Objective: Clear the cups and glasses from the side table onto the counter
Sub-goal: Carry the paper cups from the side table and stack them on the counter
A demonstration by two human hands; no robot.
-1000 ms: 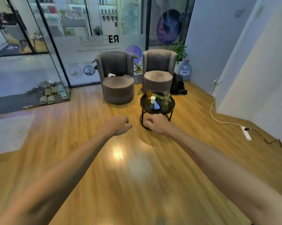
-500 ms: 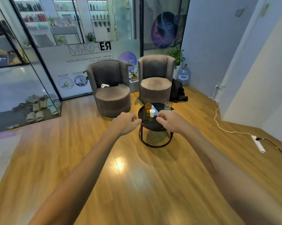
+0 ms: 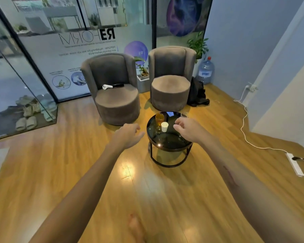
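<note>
Closer now: round glass side table

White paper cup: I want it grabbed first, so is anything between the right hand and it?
Nothing visible blocks it. The right hand hovers open over the side table, apart from the white paper cup, with bare tabletop between. The amber glass stands on the cup's far-left side.

**Hands over the side table**

We held our right hand loosely open over the round black side table, empty. Our left hand hung open just left of its rim. An amber glass stood touching a white cup.
</note>
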